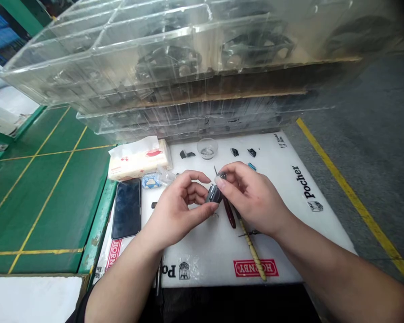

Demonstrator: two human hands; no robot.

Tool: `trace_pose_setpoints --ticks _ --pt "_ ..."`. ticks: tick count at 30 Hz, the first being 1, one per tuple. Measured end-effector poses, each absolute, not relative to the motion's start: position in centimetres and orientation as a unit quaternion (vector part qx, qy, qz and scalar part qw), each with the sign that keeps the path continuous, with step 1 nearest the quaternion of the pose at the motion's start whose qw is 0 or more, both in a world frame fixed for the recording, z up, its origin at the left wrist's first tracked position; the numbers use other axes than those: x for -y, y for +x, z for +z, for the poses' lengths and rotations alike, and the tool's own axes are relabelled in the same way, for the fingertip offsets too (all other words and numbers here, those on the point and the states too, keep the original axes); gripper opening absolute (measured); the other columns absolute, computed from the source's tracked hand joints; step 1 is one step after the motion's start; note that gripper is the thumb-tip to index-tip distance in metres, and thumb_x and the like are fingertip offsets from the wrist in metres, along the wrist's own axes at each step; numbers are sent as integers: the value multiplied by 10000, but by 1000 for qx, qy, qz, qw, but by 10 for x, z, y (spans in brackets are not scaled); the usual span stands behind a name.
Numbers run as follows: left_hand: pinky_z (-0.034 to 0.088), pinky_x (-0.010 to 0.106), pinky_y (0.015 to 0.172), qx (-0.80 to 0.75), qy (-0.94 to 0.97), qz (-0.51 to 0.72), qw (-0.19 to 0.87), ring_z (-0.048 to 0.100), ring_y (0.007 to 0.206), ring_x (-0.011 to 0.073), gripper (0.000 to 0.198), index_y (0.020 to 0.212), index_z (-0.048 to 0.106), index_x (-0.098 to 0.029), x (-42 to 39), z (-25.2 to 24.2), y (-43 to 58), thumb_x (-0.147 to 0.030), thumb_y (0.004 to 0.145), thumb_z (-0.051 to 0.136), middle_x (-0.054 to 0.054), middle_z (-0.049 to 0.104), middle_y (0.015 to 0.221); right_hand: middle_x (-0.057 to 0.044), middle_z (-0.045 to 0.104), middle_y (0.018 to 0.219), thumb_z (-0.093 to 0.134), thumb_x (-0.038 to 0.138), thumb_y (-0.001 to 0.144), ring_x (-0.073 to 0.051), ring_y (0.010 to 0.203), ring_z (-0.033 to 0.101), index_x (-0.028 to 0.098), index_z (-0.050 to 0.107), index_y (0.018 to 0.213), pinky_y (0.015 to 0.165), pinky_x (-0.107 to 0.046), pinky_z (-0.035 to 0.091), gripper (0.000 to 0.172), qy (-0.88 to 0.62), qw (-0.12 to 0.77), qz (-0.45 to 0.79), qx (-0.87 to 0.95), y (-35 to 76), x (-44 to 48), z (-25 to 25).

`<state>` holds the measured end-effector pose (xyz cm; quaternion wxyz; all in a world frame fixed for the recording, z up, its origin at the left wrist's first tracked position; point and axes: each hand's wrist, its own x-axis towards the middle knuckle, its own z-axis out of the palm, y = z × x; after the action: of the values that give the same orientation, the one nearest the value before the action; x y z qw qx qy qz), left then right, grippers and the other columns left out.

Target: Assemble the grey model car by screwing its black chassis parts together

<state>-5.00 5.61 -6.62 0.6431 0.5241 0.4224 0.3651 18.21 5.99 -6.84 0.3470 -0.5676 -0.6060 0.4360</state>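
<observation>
My left hand (pixel 178 208) grips a small dark metal model part (pixel 214 194) between thumb and fingers, at the middle of the white cutting mat (pixel 202 264). My right hand (pixel 252 197) is just above it, with its fingertips pinching a tiny silver piece (pixel 222 176) against the part's top. A thin pointed tip (pixel 215 170) sticks up beside those fingers, its holder hidden. Under my right wrist lie a red-handled tool (pixel 229 214) and a long, thin yellow-wood tool (pixel 252 251). Neither hand touches them.
Small black parts (pixel 187 154) and a glass dish (pixel 207 148) sit along the mat's far side. A phone (pixel 126 209), tissue box (pixel 139 159) and plastic bag (pixel 166 176) lie at the left. Stacked clear acrylic cases (pixel 168 58) rise behind. A green mat (pixel 54 188) lies further left.
</observation>
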Motion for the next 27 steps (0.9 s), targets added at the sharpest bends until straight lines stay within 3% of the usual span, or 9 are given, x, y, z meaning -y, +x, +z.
trace_pose_setpoints --ticks 6,14,17,21,27 --pt "617 307 878 -420 559 353 622 750 883 154 500 1320 692 -235 -56 -68 -50 -226 935 1011 -13 804 955 24 667 803 783 578 1056 -194 657 640 269 721 1153 611 -342 513 330 -562 341 429 620 182 -60 -66" --pt "617 265 861 -422 543 359 631 738 854 134 620 1313 695 -246 -55 -68 -48 -165 836 1083 -29 808 929 40 631 772 787 543 1054 -184 633 610 278 720 1147 567 -322 481 288 -558 341 463 598 181 -60 -71" --pt "622 252 831 -424 515 363 651 772 834 135 607 1308 689 -244 -56 -68 -49 -201 854 1089 -19 830 933 45 624 746 858 584 1015 -179 625 600 266 741 1112 571 -323 477 352 -561 365 458 585 180 -61 -72" --pt "653 257 776 -407 428 360 722 845 805 166 615 1330 713 -233 -60 -69 -52 -247 861 1109 0 853 948 -4 735 806 811 681 1070 -204 691 679 258 782 1080 630 -345 529 425 -547 395 467 572 183 -62 -70" --pt "704 265 884 -393 374 356 761 853 879 152 570 1238 897 -170 -66 -74 -55 -200 744 1178 52 895 1030 -63 823 939 763 572 1128 -247 851 743 259 817 973 734 -367 568 354 -545 414 451 574 187 -63 -67"
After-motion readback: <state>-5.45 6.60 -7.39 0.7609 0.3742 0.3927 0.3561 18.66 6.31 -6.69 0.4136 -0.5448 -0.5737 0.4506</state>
